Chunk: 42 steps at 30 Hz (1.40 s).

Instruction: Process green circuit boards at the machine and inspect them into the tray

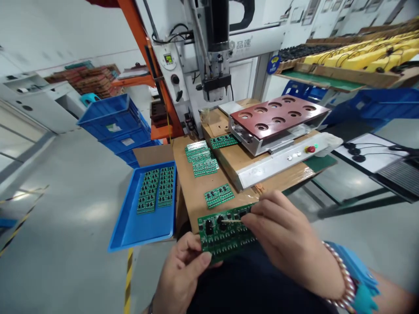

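Presently, a green circuit board (222,233) is held just off the near edge of the tabletop (193,196), which is faced with brown cardboard. The left hand (180,279) has a closed grip on the board's lower edge, pinching it between thumb and fingers. The right hand (284,240) has a closed grip on a thin wooden stick (234,220), whose tip reaches a black component (221,223) on the board. A beaded bracelet (343,274) circles the right wrist.

On the tabletop, a single loose board (219,195) lies mid-surface. A stacked group of boards (201,159) and another board (224,141) sit toward the far edge. Just beyond the left edge, a blue plastic tray (137,231) carries two columns of boards (155,189). At the far right corner, a red plate with round holes (278,115) rests on an aluminium fixture (252,139), and an aluminium strip with a red button (281,161) runs in front of it.

Above the tabletop stands a machine head (214,56) beside an orange frame (147,65). Stacked blue crates (113,117) stand at left on a grey floor (72,196) marked with yellow-and-black tape (128,279). A shelf of yellow items (356,61) occupies the upper right.
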Motion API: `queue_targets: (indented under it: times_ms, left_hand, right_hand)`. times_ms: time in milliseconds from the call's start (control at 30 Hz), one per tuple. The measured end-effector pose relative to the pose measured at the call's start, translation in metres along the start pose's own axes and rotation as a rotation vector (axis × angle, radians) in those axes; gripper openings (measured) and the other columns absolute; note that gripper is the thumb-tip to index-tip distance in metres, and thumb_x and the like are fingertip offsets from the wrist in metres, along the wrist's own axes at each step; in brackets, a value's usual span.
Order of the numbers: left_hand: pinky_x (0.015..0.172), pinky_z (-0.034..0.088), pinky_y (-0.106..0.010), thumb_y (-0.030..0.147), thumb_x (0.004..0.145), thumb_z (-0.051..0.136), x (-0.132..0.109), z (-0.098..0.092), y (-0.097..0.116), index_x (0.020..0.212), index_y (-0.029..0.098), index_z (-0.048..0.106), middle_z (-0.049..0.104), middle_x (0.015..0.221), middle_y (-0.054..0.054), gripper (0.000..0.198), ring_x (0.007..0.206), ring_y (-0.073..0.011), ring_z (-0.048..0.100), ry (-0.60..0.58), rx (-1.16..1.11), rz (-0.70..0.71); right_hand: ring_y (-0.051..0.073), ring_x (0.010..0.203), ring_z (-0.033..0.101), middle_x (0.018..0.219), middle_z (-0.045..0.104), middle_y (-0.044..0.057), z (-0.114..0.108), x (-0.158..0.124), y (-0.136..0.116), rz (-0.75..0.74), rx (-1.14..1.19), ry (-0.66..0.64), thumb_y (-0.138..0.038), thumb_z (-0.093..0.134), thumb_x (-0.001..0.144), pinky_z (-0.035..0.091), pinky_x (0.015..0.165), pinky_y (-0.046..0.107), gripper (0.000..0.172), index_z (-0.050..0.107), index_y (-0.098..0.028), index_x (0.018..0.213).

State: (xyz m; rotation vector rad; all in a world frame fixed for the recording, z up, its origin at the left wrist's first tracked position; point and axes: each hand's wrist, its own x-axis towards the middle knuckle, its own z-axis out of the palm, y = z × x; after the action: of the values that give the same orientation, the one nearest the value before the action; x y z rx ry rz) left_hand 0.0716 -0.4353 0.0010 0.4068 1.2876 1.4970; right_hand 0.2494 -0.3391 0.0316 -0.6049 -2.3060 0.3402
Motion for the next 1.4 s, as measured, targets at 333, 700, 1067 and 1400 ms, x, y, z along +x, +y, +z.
queue_targets:
  times_ms: [333,700,1067,1400]
  left_hand:
    - [0.053,0.054,-0.026,0.021,0.053,0.082,0.0002,0.0006,0.0009,0.056,0.017,0.06,0.057,0.061,0.003,0.023,0.059,-0.0128,0.054,-0.019,0.014,0.019]
    - [0.052,0.055,-0.027,0.02,0.052,0.083,0.0007,-0.001,0.0006,0.057,0.017,0.06,0.058,0.061,0.003,0.023,0.058,-0.0123,0.054,0.011,-0.027,0.0]
    - [0.053,0.055,-0.026,0.018,0.052,0.083,0.0002,-0.0017,-0.0004,0.058,0.018,0.06,0.059,0.063,0.004,0.024,0.059,-0.0124,0.055,0.025,-0.015,-0.004]
    - [0.052,0.056,-0.027,0.019,0.052,0.083,0.0023,-0.0056,-0.0006,0.057,0.017,0.061,0.06,0.063,0.003,0.023,0.059,-0.0132,0.058,-0.041,-0.016,-0.033]
  right_hand:
    - [0.016,0.073,0.039,0.074,0.052,0.005,-0.0028,0.0014,0.0004,0.014,-0.017,0.02,-0.001,0.049,0.079,0.038,0.065,0.031,0.02,0.062,-0.011,0.088]
    - [0.016,0.076,0.039,0.077,0.052,0.006,-0.0038,-0.002,0.0021,0.011,-0.01,0.008,0.001,0.05,0.078,0.038,0.065,0.031,0.02,0.061,-0.01,0.091]
    - [0.016,0.077,0.041,0.077,0.053,0.006,-0.0032,-0.005,0.0005,0.015,0.005,-0.004,0.0,0.048,0.08,0.04,0.067,0.031,0.019,0.06,-0.012,0.09]
    - [0.016,0.075,0.041,0.074,0.053,0.005,-0.0015,-0.0001,-0.0047,0.0,0.001,-0.001,-0.001,0.047,0.081,0.041,0.066,0.031,0.02,0.061,-0.012,0.09]
